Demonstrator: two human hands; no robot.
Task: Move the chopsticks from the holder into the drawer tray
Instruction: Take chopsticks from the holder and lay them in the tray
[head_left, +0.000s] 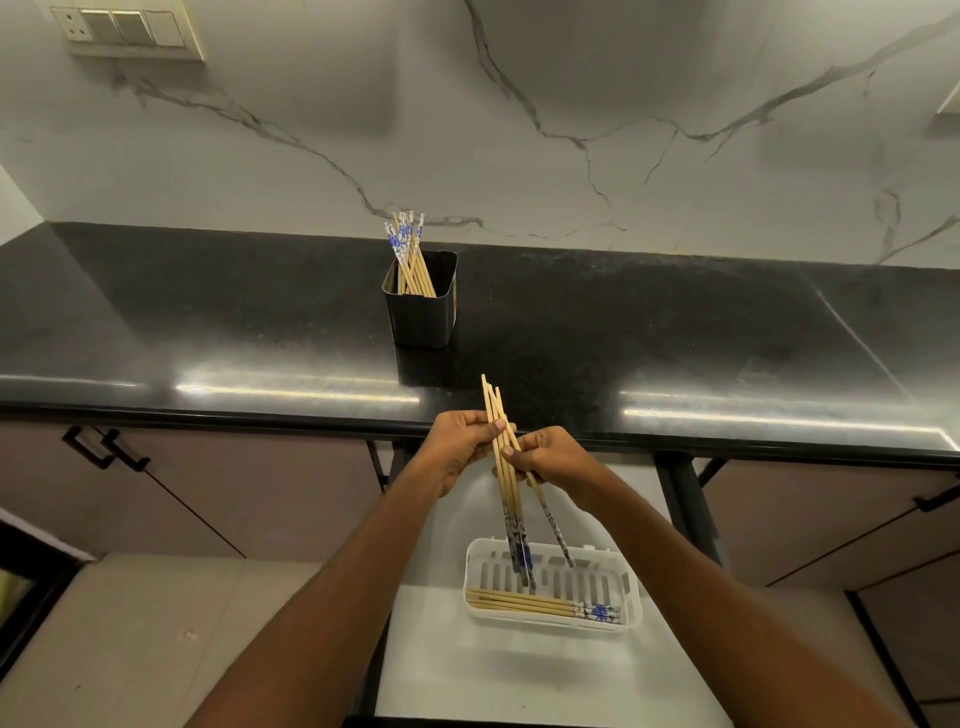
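A black square holder (422, 312) stands on the dark countertop with several bamboo chopsticks (409, 257) upright in it, blue-and-white ends up. Over the counter's front edge, my left hand (460, 449) and my right hand (553, 457) both grip a bundle of several chopsticks (506, 483). The bundle is tilted, patterned ends down, hanging above the white slotted tray (631, 587) in the open drawer. Along the tray's near side lie a few chopsticks (530, 604), patterned ends to the right.
The black counter (675, 332) runs left to right under a marble backsplash. A switch plate (130, 28) sits on the wall at top left. Cabinet doors with black handles (104, 449) flank the white drawer floor (519, 670).
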